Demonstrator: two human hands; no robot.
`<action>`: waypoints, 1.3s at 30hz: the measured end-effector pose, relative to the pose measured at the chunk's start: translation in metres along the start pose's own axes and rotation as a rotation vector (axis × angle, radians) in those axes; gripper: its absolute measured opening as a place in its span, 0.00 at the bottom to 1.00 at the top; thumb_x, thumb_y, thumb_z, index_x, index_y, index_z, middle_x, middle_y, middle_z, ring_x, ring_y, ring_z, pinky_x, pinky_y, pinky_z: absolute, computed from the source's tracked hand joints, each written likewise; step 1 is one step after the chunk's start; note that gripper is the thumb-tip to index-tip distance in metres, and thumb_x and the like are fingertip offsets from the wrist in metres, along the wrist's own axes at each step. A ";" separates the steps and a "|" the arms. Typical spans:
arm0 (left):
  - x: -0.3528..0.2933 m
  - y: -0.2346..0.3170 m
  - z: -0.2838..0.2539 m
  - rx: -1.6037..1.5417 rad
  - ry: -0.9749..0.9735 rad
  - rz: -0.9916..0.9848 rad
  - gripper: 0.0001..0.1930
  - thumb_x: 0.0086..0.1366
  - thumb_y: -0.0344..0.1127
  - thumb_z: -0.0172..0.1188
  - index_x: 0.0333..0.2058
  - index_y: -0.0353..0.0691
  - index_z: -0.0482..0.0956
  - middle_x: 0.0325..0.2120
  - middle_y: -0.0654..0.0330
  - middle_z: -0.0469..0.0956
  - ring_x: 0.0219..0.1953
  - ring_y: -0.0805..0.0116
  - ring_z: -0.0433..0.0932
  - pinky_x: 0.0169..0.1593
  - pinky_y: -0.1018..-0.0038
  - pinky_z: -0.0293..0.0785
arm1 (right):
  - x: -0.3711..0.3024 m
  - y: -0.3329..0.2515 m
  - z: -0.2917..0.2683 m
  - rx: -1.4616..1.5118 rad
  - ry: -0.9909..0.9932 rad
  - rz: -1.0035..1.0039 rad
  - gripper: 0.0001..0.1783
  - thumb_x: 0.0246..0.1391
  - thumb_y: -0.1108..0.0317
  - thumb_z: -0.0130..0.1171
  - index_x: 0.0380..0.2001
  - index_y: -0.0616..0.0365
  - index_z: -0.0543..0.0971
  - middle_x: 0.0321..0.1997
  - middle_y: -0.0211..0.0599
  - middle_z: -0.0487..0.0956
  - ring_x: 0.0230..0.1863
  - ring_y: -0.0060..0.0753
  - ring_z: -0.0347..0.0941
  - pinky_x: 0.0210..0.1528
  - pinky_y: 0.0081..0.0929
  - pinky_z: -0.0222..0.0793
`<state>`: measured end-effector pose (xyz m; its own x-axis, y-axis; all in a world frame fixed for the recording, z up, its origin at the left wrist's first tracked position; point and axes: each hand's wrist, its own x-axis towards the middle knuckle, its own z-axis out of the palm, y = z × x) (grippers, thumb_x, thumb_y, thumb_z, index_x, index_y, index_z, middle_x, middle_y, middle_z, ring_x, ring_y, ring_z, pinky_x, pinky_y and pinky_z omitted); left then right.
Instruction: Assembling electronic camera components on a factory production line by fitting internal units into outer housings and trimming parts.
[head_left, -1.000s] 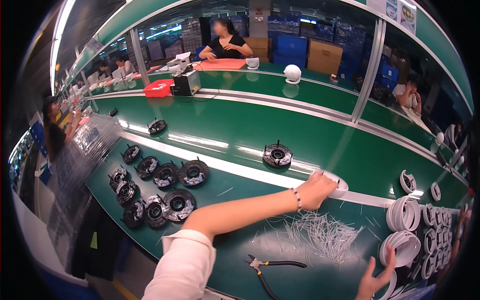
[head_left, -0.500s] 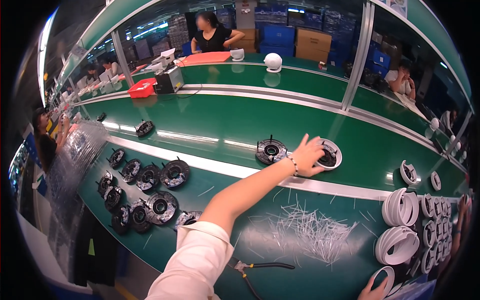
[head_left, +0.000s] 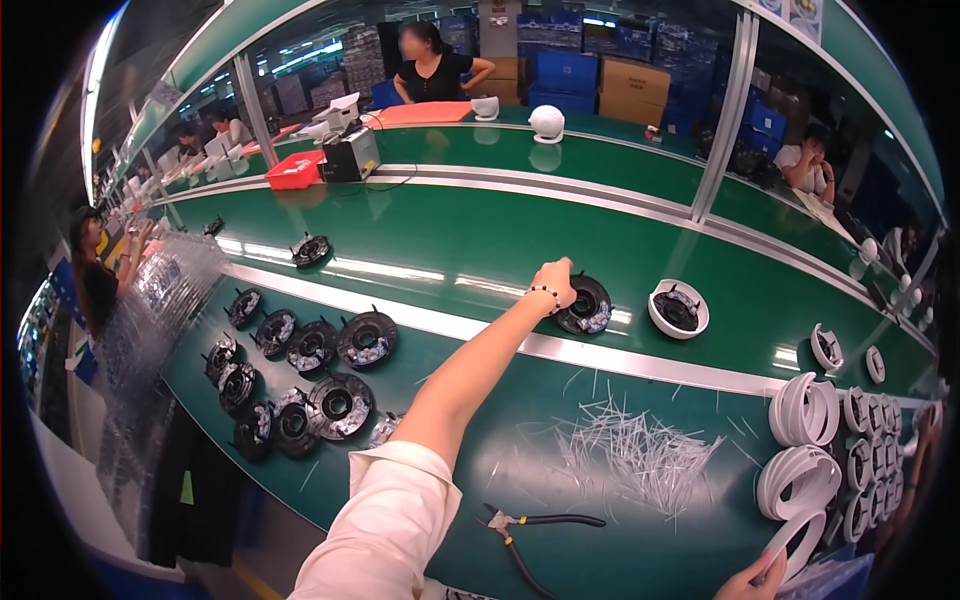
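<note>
My left hand (head_left: 555, 285) reaches out over the green conveyor, its fingers closed at the far left edge of a black round plate (head_left: 598, 296). That plate carries loose wires and stands among similar parts. To its right on the conveyor sits a white round housing (head_left: 656, 318) with a black part inside. At the lower right, my right hand (head_left: 752, 582) grips a white plastic ring (head_left: 803, 548), tilted up beside stacked white rings (head_left: 803, 410). Part of that hand is cut off by the lower edge.
Several black round plates (head_left: 367, 340) lie at the bench's left. White cut strips (head_left: 640, 450) are heaped mid-bench, with yellow-and-black cutting pliers (head_left: 510, 520) nearer me. A metal rail (head_left: 450, 325) divides bench from conveyor. A red tray (head_left: 295, 172) and co-workers are beyond.
My left hand has left the white housing, moved leftward and closed on the black plate. My right hand's white ring stands higher and more tilted. The view has shifted slightly.
</note>
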<state>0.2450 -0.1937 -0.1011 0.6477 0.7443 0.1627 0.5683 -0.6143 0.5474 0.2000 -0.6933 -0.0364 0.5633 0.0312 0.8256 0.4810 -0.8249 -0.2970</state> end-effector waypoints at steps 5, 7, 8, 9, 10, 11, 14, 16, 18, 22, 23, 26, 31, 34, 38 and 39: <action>-0.012 0.033 -0.007 -0.254 -0.012 -0.066 0.16 0.41 0.29 0.54 0.34 0.40 0.75 0.38 0.50 0.73 0.42 0.55 0.71 0.47 0.70 0.66 | -0.003 -0.061 -0.031 0.538 -0.250 -0.214 0.05 0.42 0.78 0.52 0.25 0.70 0.73 0.27 0.52 0.74 0.28 0.49 0.71 0.34 0.36 0.67; -0.023 0.040 -0.014 -0.215 0.134 0.180 0.15 0.38 0.30 0.53 0.30 0.41 0.77 0.30 0.52 0.76 0.35 0.56 0.74 0.43 0.69 0.69 | -0.004 -0.077 -0.038 0.668 -0.457 -0.435 0.09 0.40 0.80 0.52 0.30 0.68 0.73 0.29 0.48 0.75 0.30 0.48 0.71 0.35 0.33 0.67; -0.030 0.046 -0.023 -0.274 0.192 0.226 0.14 0.39 0.30 0.54 0.30 0.40 0.76 0.28 0.52 0.76 0.33 0.57 0.75 0.40 0.69 0.70 | -0.018 -0.072 -0.031 0.704 -0.609 -0.467 0.14 0.33 0.77 0.56 0.30 0.59 0.74 0.33 0.37 0.75 0.36 0.34 0.68 0.39 0.30 0.59; -0.046 0.034 -0.043 -0.422 0.186 0.154 0.14 0.39 0.31 0.56 0.30 0.39 0.76 0.27 0.53 0.76 0.31 0.60 0.76 0.38 0.71 0.71 | -0.023 -0.084 -0.021 0.720 -0.603 -0.551 0.08 0.30 0.75 0.58 0.21 0.56 0.75 0.30 0.27 0.75 0.31 0.30 0.67 0.32 0.28 0.57; -0.053 0.024 -0.050 -0.573 0.116 0.135 0.15 0.40 0.30 0.59 0.31 0.37 0.75 0.26 0.54 0.76 0.30 0.64 0.76 0.36 0.73 0.71 | -0.022 -0.092 -0.020 0.749 -0.653 -0.647 0.09 0.30 0.73 0.57 0.23 0.55 0.75 0.30 0.26 0.74 0.32 0.31 0.67 0.33 0.29 0.58; -0.068 0.026 -0.061 -0.680 0.061 0.123 0.15 0.43 0.26 0.59 0.34 0.34 0.73 0.28 0.56 0.75 0.31 0.68 0.74 0.36 0.75 0.70 | -0.024 -0.095 -0.018 0.752 -0.708 -0.720 0.08 0.30 0.72 0.56 0.22 0.55 0.74 0.30 0.26 0.73 0.34 0.32 0.67 0.36 0.30 0.58; -0.112 0.036 -0.089 -1.030 -0.192 0.005 0.15 0.48 0.21 0.54 0.37 0.31 0.68 0.30 0.57 0.73 0.32 0.71 0.72 0.37 0.78 0.69 | -0.024 -0.100 -0.005 0.761 -0.798 -0.933 0.07 0.31 0.72 0.53 0.21 0.56 0.74 0.34 0.30 0.72 0.43 0.34 0.65 0.46 0.37 0.58; -0.132 0.029 -0.098 -1.028 -0.264 -0.013 0.14 0.51 0.21 0.52 0.39 0.32 0.65 0.32 0.58 0.73 0.33 0.72 0.73 0.35 0.78 0.71 | -0.021 -0.104 -0.004 0.712 -0.906 -1.068 0.04 0.31 0.71 0.53 0.18 0.58 0.73 0.39 0.33 0.71 0.50 0.40 0.62 0.52 0.45 0.54; -0.149 0.026 -0.107 -1.016 -0.323 -0.046 0.14 0.53 0.23 0.51 0.40 0.34 0.64 0.34 0.59 0.72 0.35 0.72 0.74 0.36 0.76 0.72 | -0.020 -0.106 -0.001 0.673 -0.954 -1.177 0.04 0.32 0.71 0.54 0.14 0.59 0.73 0.44 0.34 0.70 0.53 0.42 0.59 0.53 0.48 0.53; -0.171 0.023 -0.114 -0.987 -0.318 -0.075 0.15 0.54 0.24 0.51 0.41 0.34 0.64 0.34 0.60 0.72 0.36 0.73 0.73 0.37 0.77 0.72 | -0.016 -0.108 0.016 0.614 -0.920 -1.160 0.04 0.30 0.70 0.55 0.12 0.59 0.73 0.52 0.35 0.65 0.56 0.45 0.55 0.54 0.49 0.52; -0.172 0.021 -0.113 -1.028 -0.296 -0.076 0.15 0.53 0.23 0.51 0.41 0.33 0.64 0.33 0.59 0.72 0.34 0.74 0.73 0.35 0.79 0.71 | -0.016 -0.106 0.024 0.638 -0.903 -1.111 0.04 0.28 0.71 0.56 0.14 0.59 0.74 0.52 0.37 0.65 0.56 0.46 0.55 0.54 0.48 0.52; -0.174 0.018 -0.110 -1.097 -0.271 -0.063 0.15 0.52 0.23 0.52 0.40 0.32 0.65 0.31 0.59 0.73 0.32 0.75 0.73 0.33 0.81 0.70 | -0.009 -0.101 0.045 0.601 -0.846 -1.025 0.07 0.29 0.74 0.55 0.19 0.60 0.76 0.51 0.39 0.65 0.55 0.46 0.56 0.51 0.43 0.56; -0.179 0.026 -0.102 -1.133 -0.264 -0.057 0.15 0.52 0.24 0.53 0.40 0.33 0.65 0.30 0.61 0.73 0.29 0.77 0.72 0.29 0.83 0.69 | -0.036 -0.107 0.054 0.713 -0.699 -0.537 0.13 0.33 0.71 0.59 0.28 0.60 0.75 0.41 0.38 0.71 0.38 0.39 0.67 0.39 0.33 0.63; -0.179 0.021 -0.086 -1.166 -0.266 -0.053 0.15 0.52 0.24 0.54 0.40 0.35 0.66 0.29 0.62 0.73 0.26 0.80 0.71 0.24 0.85 0.65 | -0.048 -0.135 0.039 0.753 -0.693 -0.547 0.21 0.28 0.57 0.65 0.23 0.61 0.73 0.32 0.37 0.71 0.31 0.37 0.65 0.32 0.30 0.61; -0.184 0.023 -0.085 -1.136 -0.326 -0.032 0.16 0.54 0.24 0.52 0.42 0.34 0.63 0.35 0.60 0.72 0.35 0.74 0.73 0.36 0.77 0.72 | -0.067 -0.152 0.020 0.723 -0.878 -0.655 0.15 0.26 0.60 0.66 0.16 0.59 0.75 0.26 0.32 0.70 0.31 0.33 0.64 0.33 0.29 0.58; -0.186 0.025 -0.086 -1.149 -0.324 -0.026 0.16 0.54 0.24 0.52 0.42 0.34 0.63 0.35 0.59 0.72 0.35 0.74 0.73 0.36 0.77 0.72 | -0.072 -0.151 0.023 0.721 -0.879 -0.650 0.15 0.26 0.60 0.66 0.16 0.59 0.75 0.26 0.32 0.70 0.31 0.33 0.64 0.33 0.29 0.58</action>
<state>0.0950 -0.3251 -0.0465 0.8342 0.5512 0.0164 -0.0967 0.1168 0.9884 0.1021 -0.5580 -0.0620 0.2091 0.8885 0.4085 0.9239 -0.0426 -0.3803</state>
